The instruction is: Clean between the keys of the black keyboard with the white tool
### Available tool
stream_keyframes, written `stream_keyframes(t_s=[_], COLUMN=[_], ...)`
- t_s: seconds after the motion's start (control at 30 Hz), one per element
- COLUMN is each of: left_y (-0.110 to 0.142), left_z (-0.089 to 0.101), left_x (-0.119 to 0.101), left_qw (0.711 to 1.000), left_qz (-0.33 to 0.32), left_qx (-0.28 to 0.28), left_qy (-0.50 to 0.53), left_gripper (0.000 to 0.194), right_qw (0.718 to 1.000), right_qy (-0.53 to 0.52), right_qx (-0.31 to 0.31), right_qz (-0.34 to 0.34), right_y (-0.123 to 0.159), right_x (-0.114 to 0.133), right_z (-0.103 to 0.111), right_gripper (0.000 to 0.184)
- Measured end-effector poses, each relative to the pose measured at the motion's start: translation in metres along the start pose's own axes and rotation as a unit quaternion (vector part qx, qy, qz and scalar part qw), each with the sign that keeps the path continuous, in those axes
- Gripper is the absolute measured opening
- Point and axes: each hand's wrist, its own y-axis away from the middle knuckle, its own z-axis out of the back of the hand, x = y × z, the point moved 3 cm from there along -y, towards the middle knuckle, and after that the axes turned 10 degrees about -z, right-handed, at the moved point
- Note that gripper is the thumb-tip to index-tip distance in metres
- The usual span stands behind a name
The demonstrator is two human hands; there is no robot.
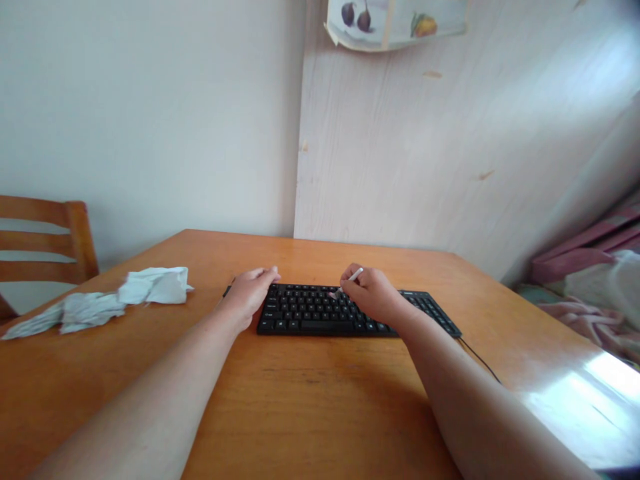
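A black keyboard (320, 312) lies flat on the wooden table in front of me. At its left end, my left hand (248, 293) grips the edge, thumb along the top corner; the fingers underneath are mostly hidden. My right hand (371, 291) is above the middle-right keys, pinching a small brush (355, 274) with a white handle. The brush's pinkish tip touches or nearly touches the upper middle keys. Part of the right-hand keys is covered by this hand and wrist.
Crumpled white cloths (155, 285) lie at the table's left. A cable (480, 355) runs from the keyboard's right end across the table (320, 400). Beyond the left edge stands a wooden chair (80, 240); pink fabric (590, 267) is piled at right. A wall backs the table.
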Motion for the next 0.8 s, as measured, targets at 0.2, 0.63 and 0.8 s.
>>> stream_keyframes(t_s=[0.2,0.63,0.8], left_y=[0.000,-0.002,-0.004], left_z=[0.001,0.001,0.001], left_x=[0.000,0.004,0.008], left_qw=[1.000,1.000,1.000], left_qz=[0.004,-0.007,-0.005], left_qx=[0.001,0.002,0.006], left_qy=[0.000,-0.020,-0.017], left_gripper=[0.047,0.049,0.049], right_qw=[0.999,0.994,0.992], right_qy=[0.041,0.094,0.110], right_qx=[0.005,0.059,0.067], right_qz=[0.017,0.010,0.008], right_y=[0.004,0.015,0.017], right_x=[0.007,0.020,0.023], right_z=[0.007,0.017,0.020], right_gripper=[0.016,0.019,0.025])
